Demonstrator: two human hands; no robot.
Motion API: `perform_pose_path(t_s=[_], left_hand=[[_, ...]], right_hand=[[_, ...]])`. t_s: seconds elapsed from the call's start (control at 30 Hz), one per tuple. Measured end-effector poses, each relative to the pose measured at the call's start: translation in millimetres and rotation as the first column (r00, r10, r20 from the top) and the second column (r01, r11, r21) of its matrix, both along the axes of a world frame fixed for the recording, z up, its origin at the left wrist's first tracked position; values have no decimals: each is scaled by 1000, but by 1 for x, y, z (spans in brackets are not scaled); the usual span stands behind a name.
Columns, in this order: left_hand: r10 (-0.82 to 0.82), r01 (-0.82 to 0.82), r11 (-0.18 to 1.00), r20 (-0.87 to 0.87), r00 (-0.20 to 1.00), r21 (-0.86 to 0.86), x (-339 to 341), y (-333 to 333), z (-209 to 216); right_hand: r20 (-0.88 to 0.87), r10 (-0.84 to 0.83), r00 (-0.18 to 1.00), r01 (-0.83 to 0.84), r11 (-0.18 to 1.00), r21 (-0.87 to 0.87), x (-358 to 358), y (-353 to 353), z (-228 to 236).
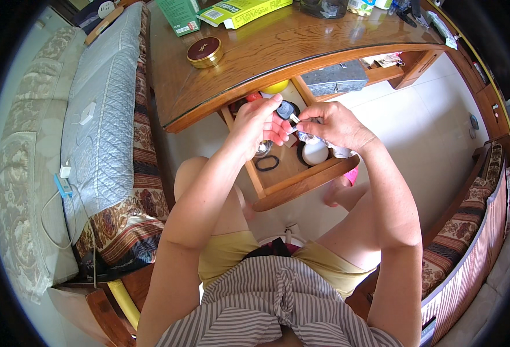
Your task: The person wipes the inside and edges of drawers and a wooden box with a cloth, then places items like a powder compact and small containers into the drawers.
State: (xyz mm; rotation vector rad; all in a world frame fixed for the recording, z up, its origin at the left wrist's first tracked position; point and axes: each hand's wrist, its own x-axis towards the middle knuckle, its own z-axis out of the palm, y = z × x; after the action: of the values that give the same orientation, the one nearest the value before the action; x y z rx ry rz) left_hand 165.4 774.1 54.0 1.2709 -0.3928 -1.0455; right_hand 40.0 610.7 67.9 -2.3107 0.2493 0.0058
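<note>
The right hand (338, 124) is pinching some small pale-and-dark piece (294, 119) over the open drawer (310, 181); the left hand (255, 124) is hovering beside it, can't tell if it's gripping anything. A sloppy pinch could be dropping that piece straight in.

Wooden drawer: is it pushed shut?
No, the wooden drawer stands pulled out from the table, below the left hand and right hand.

On the counter (289, 41), the green carton (180, 17) and yellow-green carton (248, 10) carry small print and the round maroon-lidded case (204, 51) a gold emblem, none of it legible
</note>
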Motion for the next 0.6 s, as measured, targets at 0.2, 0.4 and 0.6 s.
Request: perform_pose_path(t_s=[0.2,0.4,0.6], left_hand=[[-14,14,1000,23,1000,7,0,0,-1],[1,-1,1000,0,1000,-6,2,-1,-3],[-3,3,1000,4,1000,-2,3,-2,-5]], right_hand=[[-10,-2,1000,2,999,-33,0,2,2],[-29,-12,1000,13,1000,27,-1,1,4],[-13,0,1000,0,999,36,-2,1,4]])
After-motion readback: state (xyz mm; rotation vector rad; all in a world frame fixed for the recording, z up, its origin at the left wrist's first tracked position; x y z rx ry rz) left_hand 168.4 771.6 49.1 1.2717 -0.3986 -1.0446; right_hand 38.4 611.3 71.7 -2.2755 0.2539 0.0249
